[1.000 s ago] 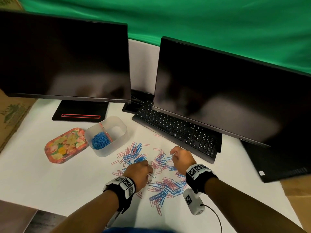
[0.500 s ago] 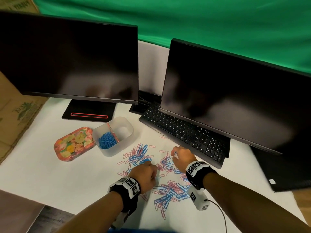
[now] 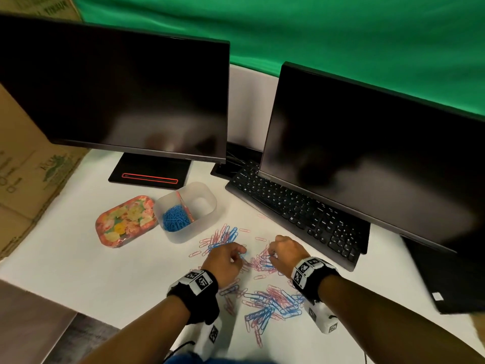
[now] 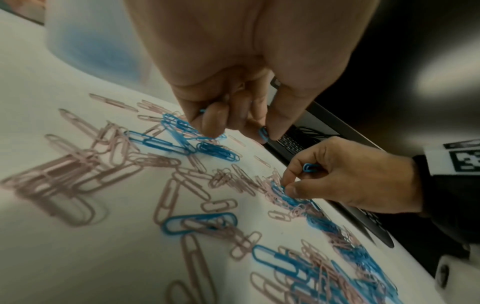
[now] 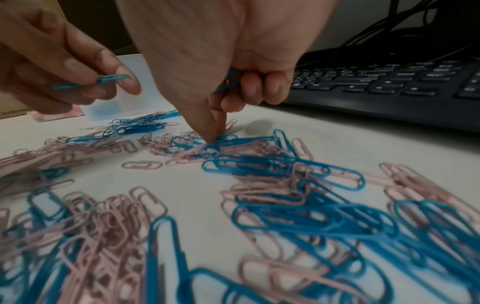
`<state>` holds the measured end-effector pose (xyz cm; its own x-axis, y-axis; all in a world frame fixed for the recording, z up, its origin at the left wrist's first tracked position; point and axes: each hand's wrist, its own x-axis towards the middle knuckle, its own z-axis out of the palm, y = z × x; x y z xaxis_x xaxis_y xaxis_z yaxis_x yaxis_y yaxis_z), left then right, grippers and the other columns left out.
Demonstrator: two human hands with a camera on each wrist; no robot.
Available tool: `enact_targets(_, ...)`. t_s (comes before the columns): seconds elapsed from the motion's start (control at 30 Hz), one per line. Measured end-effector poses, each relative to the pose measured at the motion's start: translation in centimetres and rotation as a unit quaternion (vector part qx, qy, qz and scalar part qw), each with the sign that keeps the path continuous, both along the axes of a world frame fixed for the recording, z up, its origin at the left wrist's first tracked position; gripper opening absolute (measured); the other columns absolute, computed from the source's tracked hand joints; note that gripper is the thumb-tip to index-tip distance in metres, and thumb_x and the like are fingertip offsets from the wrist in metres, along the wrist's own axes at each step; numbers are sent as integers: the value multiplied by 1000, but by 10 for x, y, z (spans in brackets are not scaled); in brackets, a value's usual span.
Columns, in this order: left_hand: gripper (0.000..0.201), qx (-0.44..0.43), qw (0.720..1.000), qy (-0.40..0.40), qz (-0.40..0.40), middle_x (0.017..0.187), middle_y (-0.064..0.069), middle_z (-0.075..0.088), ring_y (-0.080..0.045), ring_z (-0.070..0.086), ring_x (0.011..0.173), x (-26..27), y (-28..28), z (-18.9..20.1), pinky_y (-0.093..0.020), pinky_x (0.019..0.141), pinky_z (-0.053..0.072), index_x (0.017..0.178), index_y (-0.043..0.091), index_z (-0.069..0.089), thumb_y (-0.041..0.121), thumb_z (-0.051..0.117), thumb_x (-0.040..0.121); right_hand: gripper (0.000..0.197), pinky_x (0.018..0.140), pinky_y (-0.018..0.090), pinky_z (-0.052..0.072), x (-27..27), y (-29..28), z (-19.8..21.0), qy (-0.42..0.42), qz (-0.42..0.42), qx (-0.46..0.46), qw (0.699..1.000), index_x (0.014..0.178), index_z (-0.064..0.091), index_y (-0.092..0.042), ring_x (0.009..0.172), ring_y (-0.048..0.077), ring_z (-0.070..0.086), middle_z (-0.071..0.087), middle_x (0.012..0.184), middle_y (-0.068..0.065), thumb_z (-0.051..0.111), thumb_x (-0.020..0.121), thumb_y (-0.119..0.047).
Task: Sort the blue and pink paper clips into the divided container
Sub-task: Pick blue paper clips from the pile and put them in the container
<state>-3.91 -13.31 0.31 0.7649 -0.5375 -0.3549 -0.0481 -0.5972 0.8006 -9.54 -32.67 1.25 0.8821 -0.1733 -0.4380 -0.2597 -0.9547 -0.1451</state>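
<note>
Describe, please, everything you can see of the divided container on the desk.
The divided container is a small, frosted, translucent plastic tub with rounded corners and no lid on it, standing upright on the white desk. A thin pinkish divider splits it in two. The compartment nearer the floral tin holds a heap of blue clips; the other shows no clips. It stands close beside the tin, and neither hand touches it.

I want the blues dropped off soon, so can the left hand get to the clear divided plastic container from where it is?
Probably yes: the left hand lies near the clear divided plastic container, with only loose clips between.
</note>
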Motion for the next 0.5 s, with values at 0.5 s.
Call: enact_targets(0.5, 29, -64, 979, 162, 105, 59, 0, 57, -14, 43, 52, 15, 6, 1, -27, 51, 31, 61, 12, 56, 14, 55, 90, 32, 77, 27, 48, 2, 9, 3, 41, -107, 33, 993, 111, 62, -15, 103, 28, 62, 63, 116, 9, 52, 86, 0)
